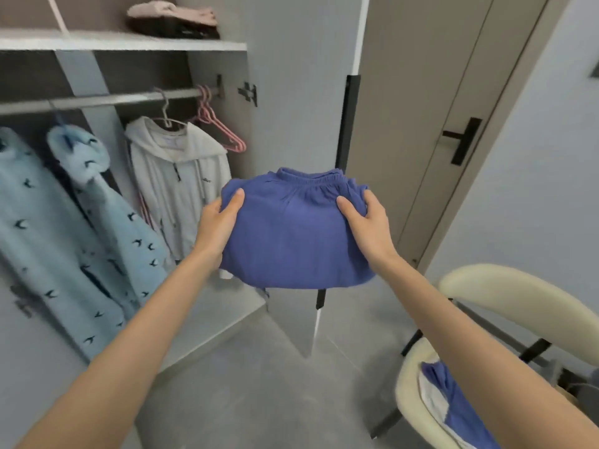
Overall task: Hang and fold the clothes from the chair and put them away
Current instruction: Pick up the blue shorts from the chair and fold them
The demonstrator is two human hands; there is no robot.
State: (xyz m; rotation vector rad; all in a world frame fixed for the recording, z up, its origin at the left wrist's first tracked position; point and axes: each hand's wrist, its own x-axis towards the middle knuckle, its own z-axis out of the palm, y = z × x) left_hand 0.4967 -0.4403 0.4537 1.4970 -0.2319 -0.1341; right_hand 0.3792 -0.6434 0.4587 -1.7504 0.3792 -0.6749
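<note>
A folded blue-violet cotton garment with an elastic waistband [291,234] is held in mid-air before the open grey wardrobe [285,59], gripped at both sides. On the left hand [217,222] and the right hand [368,223] only a thumb is seen pressed on top; the other fingers are hidden beneath the cloth. Three garments are counted on the metal rail [107,100]: two pale blue fleece robes with dark bird prints [107,202], the left one cut off by the frame, and one white hooded zip jacket [181,176]. The bunch of pink plastic hangers [220,128] is too blurred to be counted. Two folded items, pink over dark [175,21], are seen on the white shelf [129,43]. On the cream padded chair with black legs [518,286], another blue cloth over something white [460,406] is half covered by the right forearm.
</note>
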